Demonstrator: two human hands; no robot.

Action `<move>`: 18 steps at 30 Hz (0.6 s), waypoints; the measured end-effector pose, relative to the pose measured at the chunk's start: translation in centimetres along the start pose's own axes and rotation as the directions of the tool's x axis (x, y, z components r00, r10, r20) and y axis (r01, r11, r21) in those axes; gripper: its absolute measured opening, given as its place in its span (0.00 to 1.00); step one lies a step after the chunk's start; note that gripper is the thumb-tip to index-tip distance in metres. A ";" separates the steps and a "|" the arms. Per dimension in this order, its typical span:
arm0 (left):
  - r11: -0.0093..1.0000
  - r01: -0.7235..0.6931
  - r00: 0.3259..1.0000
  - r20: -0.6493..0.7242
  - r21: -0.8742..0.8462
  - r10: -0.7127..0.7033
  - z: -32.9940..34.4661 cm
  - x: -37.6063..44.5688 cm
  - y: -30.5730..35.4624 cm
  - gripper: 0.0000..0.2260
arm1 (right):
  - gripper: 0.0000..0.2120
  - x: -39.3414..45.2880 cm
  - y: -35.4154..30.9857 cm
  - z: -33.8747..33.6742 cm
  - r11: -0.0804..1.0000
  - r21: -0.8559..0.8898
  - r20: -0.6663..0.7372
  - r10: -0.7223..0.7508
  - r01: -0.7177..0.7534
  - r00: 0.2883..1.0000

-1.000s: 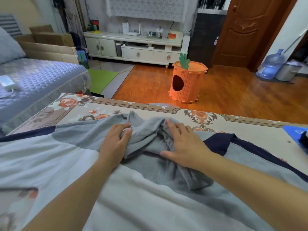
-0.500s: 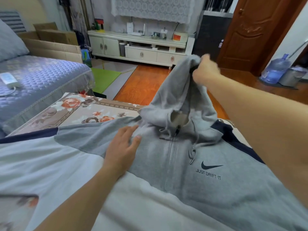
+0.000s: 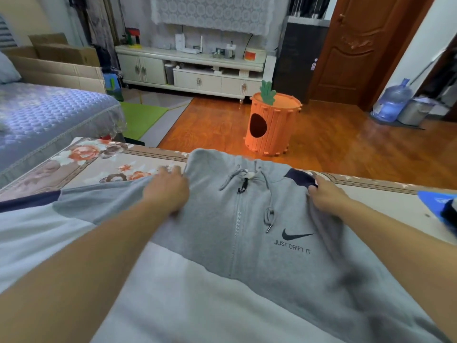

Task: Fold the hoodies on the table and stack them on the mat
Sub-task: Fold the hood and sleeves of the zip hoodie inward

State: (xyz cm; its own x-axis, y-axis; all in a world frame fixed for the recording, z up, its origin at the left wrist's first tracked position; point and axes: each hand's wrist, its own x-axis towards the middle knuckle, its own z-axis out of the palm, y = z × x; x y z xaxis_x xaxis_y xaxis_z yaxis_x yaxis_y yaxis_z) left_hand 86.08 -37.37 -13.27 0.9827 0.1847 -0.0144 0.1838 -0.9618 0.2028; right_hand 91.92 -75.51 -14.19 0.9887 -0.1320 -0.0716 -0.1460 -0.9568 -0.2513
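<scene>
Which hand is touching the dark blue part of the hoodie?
The right hand, pinching the grey zip-up hoodie at its navy shoulder patch; the left hand touches grey.

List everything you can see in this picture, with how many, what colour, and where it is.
Zip-up fleece hoodie: one, grey with navy and white panels, spread front-up on the table.
Floral tablecloth: one, beige and orange, covering the table.
Carrot-shaped slatted bin: one, orange, on the wooden floor beyond the table.
Quilted bed cover: one, lilac, far left.
Low TV cabinet: one, cream, against the back wall.
Water jug: one, blue, far right by the door.
Hands: left hand on one shoulder, right hand gripping the other.
</scene>
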 end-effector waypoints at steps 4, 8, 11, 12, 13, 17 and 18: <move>0.963 0.167 0.986 -0.011 0.212 -0.168 -0.1 4.3 -2.3 0.18 | 0.21 1.4 0.1 1.5 0.998 -0.047 -0.106 -0.041 0.036 0.994; 0.910 0.337 0.938 -0.174 0.243 -0.301 -0.1 5.6 -4.9 0.18 | 0.10 3.2 1.1 1.8 0.986 -0.162 -0.293 -0.084 0.037 0.952; 0.912 0.344 0.932 -0.200 0.224 -0.302 0.4 5.2 -5.1 0.17 | 0.07 3.8 1.1 2.3 0.979 -0.199 -0.348 -0.111 0.042 0.931; 0.938 0.277 0.947 -0.227 0.210 -0.229 0.7 4.5 -4.2 0.18 | 0.08 3.8 1.1 2.4 0.978 -0.201 -0.371 -0.130 0.057 0.920; 0.969 0.172 0.960 -0.249 0.179 -0.124 0.9 3.4 -2.6 0.20 | 0.09 3.7 1.0 2.3 0.972 -0.225 -0.397 -0.153 0.066 0.905; 0.952 -0.305 0.945 -0.119 0.021 0.306 0.6 -6.7 6.3 0.35 | 0.15 0.1 -0.8 0.7 0.957 -0.262 -0.512 -0.249 0.127 0.822; 0.929 -0.369 0.929 -0.018 0.008 0.369 1.1 -10.3 7.7 0.38 | 0.17 -2.1 -1.4 0.4 0.946 -0.247 -0.518 -0.313 0.211 0.797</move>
State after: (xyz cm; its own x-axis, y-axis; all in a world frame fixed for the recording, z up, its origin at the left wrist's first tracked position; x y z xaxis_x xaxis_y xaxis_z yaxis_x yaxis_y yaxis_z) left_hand 77.42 -46.94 -12.61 0.9804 -0.1801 0.0795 -0.1921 -0.9636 0.1859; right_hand 90.00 -73.74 -14.08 0.8514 0.0599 0.5210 0.0790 -0.9968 -0.0145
